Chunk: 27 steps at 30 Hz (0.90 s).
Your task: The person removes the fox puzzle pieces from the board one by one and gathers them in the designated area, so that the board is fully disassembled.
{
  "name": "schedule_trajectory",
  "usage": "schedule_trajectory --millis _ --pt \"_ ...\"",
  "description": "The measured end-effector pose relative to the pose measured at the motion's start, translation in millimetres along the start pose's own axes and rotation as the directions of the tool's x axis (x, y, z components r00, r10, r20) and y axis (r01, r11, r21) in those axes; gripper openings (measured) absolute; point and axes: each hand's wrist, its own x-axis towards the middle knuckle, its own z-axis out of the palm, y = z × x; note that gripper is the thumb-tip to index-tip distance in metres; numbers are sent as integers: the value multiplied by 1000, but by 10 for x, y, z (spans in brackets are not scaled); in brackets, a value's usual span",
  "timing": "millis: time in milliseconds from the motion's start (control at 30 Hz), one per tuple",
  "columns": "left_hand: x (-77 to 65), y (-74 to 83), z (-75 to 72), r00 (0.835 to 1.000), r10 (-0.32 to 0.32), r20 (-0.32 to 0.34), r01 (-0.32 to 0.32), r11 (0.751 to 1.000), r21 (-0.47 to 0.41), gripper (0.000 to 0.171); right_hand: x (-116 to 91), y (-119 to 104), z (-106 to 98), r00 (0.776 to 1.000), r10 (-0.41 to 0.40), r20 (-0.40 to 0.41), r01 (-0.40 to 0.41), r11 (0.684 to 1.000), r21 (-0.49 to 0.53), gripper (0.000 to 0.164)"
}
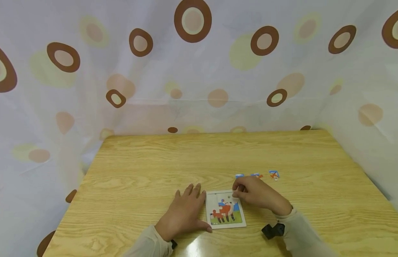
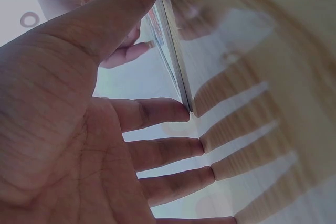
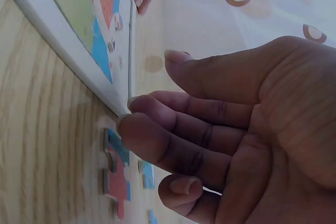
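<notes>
So the puzzle board (image 1: 229, 226) is lying flat on the near part of the table, a bit right of the middle. The animal picture (image 1: 225, 212) inside is only partly there: the near half and right side look mostly filled, while the far left is bare and pale.

The left hand (image 1: 185, 212) sits along the board's left side, fingers spread and fairly straight, index fingertip at the far left corner and thumb by the near left one. The right hand (image 1: 258, 194) is over the far right corner, thumb apart from loosely bent fingers, and I can't see any piece between them.

Just past that, on the far side, there are three loose bits in a row: a blue-and-white piece (image 1: 239, 175), an orange-and-blue piece (image 1: 257, 175) and a blue piece with orange on it (image 1: 274, 174). Behind it all hangs a dotted sheet (image 1: 192, 89).

My worry: the tabletop looks slick, so a sideways push with the left hand slack could slide the board. The right knuckles are also close enough to knock the nearest loose bits, and a dragging fingertip could pop out a fitted piece.
</notes>
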Motion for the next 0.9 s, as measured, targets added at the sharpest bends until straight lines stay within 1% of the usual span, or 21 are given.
schedule_trajectory --millis 167,333,533,667,800,900 --pt "12 2 -2 1000 3 -7 -3 1000 10 105 20 -26 45 1000 -20 12 20 1000 -8 13" --pt "23 1 10 1000 -4 0 4 1000 18 105 29 -72 74 999 -26 27 25 1000 15 14" --pt "26 -7 23 1000 -2 5 2 1000 16 105 46 -133 136 996 -57 75 56 998 22 17" --pt "36 0 31 1000 1 2 -1 1000 12 106 47 -154 175 991 -66 113 61 997 45 15" --pt "40 7 35 1000 2 -2 -2 1000 10 106 44 -167 193 990 -71 126 64 996 53 14" --pt "41 9 37 1000 1 0 -1 1000 16 106 43 -183 201 989 -71 130 66 997 47 19"
